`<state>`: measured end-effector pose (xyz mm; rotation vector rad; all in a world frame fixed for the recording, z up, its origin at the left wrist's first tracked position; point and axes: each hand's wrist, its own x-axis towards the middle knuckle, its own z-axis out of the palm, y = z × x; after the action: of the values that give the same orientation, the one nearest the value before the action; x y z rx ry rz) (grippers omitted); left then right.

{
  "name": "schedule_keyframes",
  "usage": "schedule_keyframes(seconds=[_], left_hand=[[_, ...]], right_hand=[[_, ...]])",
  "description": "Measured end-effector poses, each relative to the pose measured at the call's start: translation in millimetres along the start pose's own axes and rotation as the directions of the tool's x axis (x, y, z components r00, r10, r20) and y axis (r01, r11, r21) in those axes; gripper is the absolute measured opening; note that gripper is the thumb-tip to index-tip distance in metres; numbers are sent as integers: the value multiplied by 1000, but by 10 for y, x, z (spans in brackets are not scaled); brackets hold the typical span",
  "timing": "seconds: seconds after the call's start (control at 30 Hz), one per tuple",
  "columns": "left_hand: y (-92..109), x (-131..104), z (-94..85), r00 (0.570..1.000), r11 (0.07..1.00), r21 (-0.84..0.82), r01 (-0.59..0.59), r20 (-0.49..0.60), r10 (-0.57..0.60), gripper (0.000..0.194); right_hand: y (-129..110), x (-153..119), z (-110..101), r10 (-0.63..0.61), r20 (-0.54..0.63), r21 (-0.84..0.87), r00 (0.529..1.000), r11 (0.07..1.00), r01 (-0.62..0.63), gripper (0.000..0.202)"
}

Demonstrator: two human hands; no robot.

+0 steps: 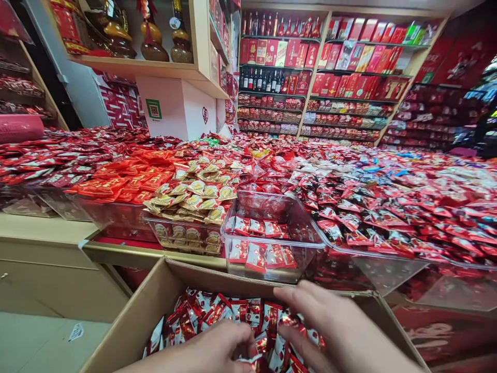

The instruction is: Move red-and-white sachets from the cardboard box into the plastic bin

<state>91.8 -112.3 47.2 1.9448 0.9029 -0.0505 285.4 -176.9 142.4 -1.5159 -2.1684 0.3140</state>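
An open cardboard box (pixel 151 305) sits at the bottom of the view, filled with small red-and-white wrapped candies (pixel 217 311). My left hand (pixel 217 349) is down in the box with its fingers curled around a bunch of those candies. Over the same pile, my right hand (pixel 330 326) has its fingers bent and its tips touch the candies. Just beyond the box stands a clear plastic bin (pixel 272 228), nearly empty, with a thin layer of the same candies on its bottom.
A wide counter holds heaps of wrapped sweets: gold ones (pixel 198 194), orange-red ones (pixel 128 181), dark red ones (pixel 388 207). Shelves (pixel 322 62) of red boxes and bottles line the back wall. A pale floor (pixel 39 342) lies at the left.
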Motion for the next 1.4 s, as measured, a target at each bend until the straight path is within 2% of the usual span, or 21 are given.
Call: schedule_keyframes(seconds=[0.03, 0.1, 0.2, 0.27, 0.43, 0.57, 0.63, 0.7, 0.8, 0.87, 1.0, 1.03, 1.07, 1.1, 1.13, 1.17, 1.2, 1.27, 1.33, 1.4], left_hand=[[129, -18, -50, 999, 981, -189, -39, -17, 36, 16], [376, -31, -143, 983, 862, -476, -173, -134, 124, 19], [642, -3, -250, 950, 736, -610, -293, -273, 151, 27], [720, 23, -281, 942, 686, -657, -313, -306, 137, 37], [696, 29, -246, 936, 573, -746, -340, -327, 130, 44], [643, 6, -213, 961, 485, -830, -277, -251, 119, 42], [616, -1, -206, 973, 536, -812, -230, -210, 100, 34], [586, -6, -204, 975, 643, -738, -205, -214, 66, 28], [548, -21, -212, 966, 775, -597, -207, -250, 66, 24], [537, -34, -222, 959, 809, -540, -230, -265, 96, 21], [532, -52, -235, 962, 805, -547, -229, -256, 100, 22], [528, -53, -238, 964, 795, -562, -226, -249, 98, 23], [523, -54, -241, 967, 776, -590, -222, -236, 97, 24], [516, -56, -247, 970, 749, -626, -218, -221, 97, 25], [508, -59, -254, 973, 712, -668, -215, -206, 101, 26], [502, -64, -264, 976, 668, -714, -210, -189, 105, 28], [498, -72, -275, 979, 621, -757, -204, -170, 114, 29], [497, -97, -302, 981, 532, -825, -190, -141, 132, 30], [500, -123, -330, 982, 446, -876, -181, -137, 131, 30], [497, -136, -353, 980, 391, -900, -195, -160, 122, 32]], right_hand=[[51, -124, 144, 25, -17, 101, 1000, 995, -23, 44], [155, -233, 333, 167, -5, 391, 986, 908, -152, 42], [236, -166, 363, 362, 99, 748, 927, 588, -309, 20], [239, -87, 302, 393, 124, 831, 911, 460, -312, 22], [202, -46, 267, 438, 91, 887, 894, 373, -273, 23], [202, -80, 334, 495, 63, 918, 867, 311, -245, 25], [215, -88, 360, 525, 61, 931, 849, 276, -237, 25], [230, -90, 384, 540, 76, 935, 838, 253, -248, 24], [251, -90, 433, 511, 91, 911, 855, 304, -279, 23], [256, -90, 474, 495, 100, 897, 863, 330, -293, 22], [219, -110, 518, 528, 181, 925, 830, 196, -326, 26], [203, -122, 511, 529, 168, 917, 832, 225, -328, 23], [187, -138, 497, 509, 112, 895, 853, 321, -309, 20], [173, -156, 478, 443, 17, 833, 896, 489, -258, 23], [164, -175, 455, 324, -83, 719, 942, 674, -169, 32], [161, -192, 428, 175, -152, 573, 973, 817, -57, 42], [162, -207, 397, 34, -176, 435, 984, 899, 47, 48], [172, -217, 310, -142, -151, 268, 978, 947, 179, 46], [170, -187, 165, -262, -157, 163, 952, 944, 286, 44], [136, -88, -47, -372, -133, -25, 919, 928, 372, 43]])
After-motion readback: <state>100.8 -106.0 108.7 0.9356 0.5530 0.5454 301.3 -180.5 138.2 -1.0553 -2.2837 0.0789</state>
